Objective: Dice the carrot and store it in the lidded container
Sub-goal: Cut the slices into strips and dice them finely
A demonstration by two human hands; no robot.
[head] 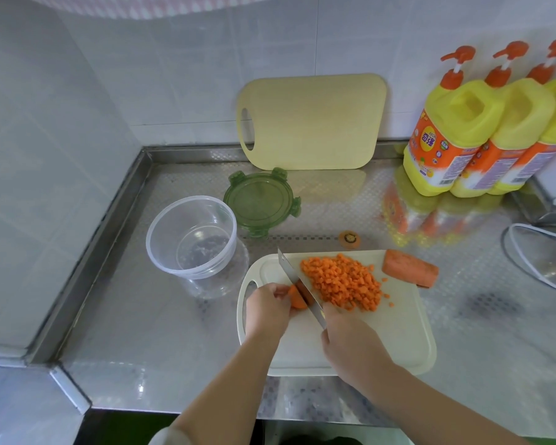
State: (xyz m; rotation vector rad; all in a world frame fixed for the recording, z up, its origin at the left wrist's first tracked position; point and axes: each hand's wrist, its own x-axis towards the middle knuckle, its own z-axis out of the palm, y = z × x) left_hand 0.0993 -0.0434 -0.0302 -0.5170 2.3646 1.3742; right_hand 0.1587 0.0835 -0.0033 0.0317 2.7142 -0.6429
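Carrot chunk [410, 268], long axis left-right

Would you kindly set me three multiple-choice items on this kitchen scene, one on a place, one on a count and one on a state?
1. Where is the lid relative to the tub? A on it; B beside it, on the counter; C inside it.
2. How many yellow bottles stand at the right? A two; B three; C five.
3. What is the tub's state? A empty; B brimful; C lidded.
Key: 1 B, the lid lies flat by the tub; 2 B, three stand in a row; 3 A, its bottom shows bare, and the dice lie on the board.
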